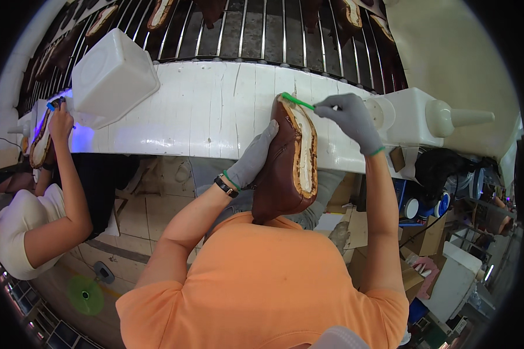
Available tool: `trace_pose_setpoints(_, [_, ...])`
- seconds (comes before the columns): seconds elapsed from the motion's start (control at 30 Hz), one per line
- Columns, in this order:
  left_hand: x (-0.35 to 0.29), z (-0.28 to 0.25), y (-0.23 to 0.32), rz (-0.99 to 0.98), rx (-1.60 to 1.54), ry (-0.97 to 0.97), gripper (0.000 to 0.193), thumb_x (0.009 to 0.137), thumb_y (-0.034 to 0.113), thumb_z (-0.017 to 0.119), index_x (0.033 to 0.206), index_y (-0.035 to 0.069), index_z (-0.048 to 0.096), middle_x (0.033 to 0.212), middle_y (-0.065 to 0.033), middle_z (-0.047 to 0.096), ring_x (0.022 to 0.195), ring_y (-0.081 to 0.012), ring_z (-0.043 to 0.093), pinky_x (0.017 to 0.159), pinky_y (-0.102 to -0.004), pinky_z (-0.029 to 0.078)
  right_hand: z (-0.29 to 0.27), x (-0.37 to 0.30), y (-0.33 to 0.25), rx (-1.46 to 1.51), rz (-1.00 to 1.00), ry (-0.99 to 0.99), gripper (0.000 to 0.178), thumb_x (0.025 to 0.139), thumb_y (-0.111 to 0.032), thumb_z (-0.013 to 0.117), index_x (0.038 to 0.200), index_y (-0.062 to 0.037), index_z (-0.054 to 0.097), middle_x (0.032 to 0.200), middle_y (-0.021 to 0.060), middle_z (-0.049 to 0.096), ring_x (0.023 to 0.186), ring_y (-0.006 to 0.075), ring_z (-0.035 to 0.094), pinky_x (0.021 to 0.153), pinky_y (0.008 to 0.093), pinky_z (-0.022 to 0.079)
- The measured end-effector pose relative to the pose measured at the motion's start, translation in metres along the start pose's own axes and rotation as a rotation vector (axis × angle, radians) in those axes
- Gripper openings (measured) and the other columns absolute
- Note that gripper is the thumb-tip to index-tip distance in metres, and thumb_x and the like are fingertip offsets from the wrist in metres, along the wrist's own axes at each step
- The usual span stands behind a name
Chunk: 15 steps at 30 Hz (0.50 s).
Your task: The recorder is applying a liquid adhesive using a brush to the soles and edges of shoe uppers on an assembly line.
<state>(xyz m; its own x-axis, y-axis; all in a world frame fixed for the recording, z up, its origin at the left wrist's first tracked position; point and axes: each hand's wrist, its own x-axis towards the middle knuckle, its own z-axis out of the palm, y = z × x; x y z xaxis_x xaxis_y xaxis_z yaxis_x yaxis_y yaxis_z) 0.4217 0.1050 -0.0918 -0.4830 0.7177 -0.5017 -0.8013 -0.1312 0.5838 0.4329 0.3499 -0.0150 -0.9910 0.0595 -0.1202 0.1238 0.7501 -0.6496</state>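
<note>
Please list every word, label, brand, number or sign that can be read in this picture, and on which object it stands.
No text can be read here.
Brown boot in the left hand: no lettering visible.
Green tool in the right hand: no lettering visible.
White container at upper left: no readable marking.
Black wristband: any marking too small to read.
Cardboard at lower right: too blurred to tell.

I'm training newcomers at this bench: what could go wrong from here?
The green tool in the right hand is at the far end of the brown shoe; a slip might mark its side. That hand is also close to the round white tub and might knock it.
</note>
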Motion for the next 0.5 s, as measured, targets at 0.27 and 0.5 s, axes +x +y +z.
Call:
trace_pose_setpoints(0.27, [0.002, -0.001, -0.002, 0.031, 0.005, 0.012, 0.065, 0.101, 0.053, 0.045, 0.143, 0.004, 0.042, 0.132, -0.0105, 0.057, 0.115, -0.0172, 0.057, 0.101, -0.0305, 0.045, -0.009, 0.022, 0.013, 0.243, 0.032, -0.206, 0.022, 0.081, -0.022, 0.073, 0.089, -0.0017, 0.077, 0.072, 0.0041, 0.070, 0.062, 0.0073, 0.053, 0.058, 0.0242, 0.041])
trace_pose_setpoints(0.5, [0.000, 0.001, 0.000, 0.023, 0.002, 0.004, 0.066, 0.103, 0.052, 0.039, 0.139, -0.003, 0.045, 0.131, -0.0118, 0.057, 0.114, -0.0153, 0.056, 0.100, -0.0296, 0.045, -0.025, -0.007, 0.014, 0.260, 0.097, -0.327, 0.017, 0.079, -0.014, 0.077, 0.090, -0.0013, 0.077, 0.065, -0.0038, 0.061, 0.059, 0.0030, 0.044, 0.053, 0.0217, 0.033])
